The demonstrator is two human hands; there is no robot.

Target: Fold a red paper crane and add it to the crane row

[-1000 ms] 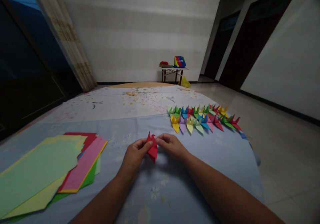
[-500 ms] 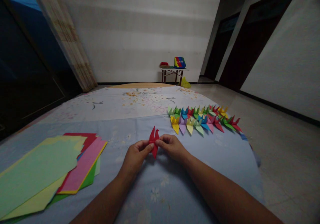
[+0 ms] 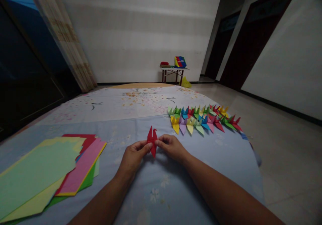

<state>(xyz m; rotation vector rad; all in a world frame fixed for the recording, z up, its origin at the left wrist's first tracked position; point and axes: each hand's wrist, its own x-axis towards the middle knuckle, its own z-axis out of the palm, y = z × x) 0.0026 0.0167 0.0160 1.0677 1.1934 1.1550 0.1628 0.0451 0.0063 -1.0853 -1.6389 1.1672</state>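
Since the earlier frame the red crane (image 3: pixel 152 139) has risen slightly. The left hand (image 3: pixel 133 156) and right hand (image 3: pixel 173 148) pinch it from opposite sides — likely to steady thin folds without crushing — both hiding part of its middle. Paper cranes (image 3: pixel 205 121) stand in rows beyond and right of the grip; coloured sheets (image 3: pixel 50 161) lie left.

Background fixtures
A small desk (image 3: pixel 173 68) at the wall (image 3: pixel 133 34) carries a multicoloured box (image 3: pixel 180 62) and a red object (image 3: pixel 164 63); a yellow bag (image 3: pixel 185 82) lies on the floor (image 3: pixel 289 151) nearby. A curtain (image 3: pixel 65 34) hangs at left; dark doors (image 3: pixel 258 37) stand at right.
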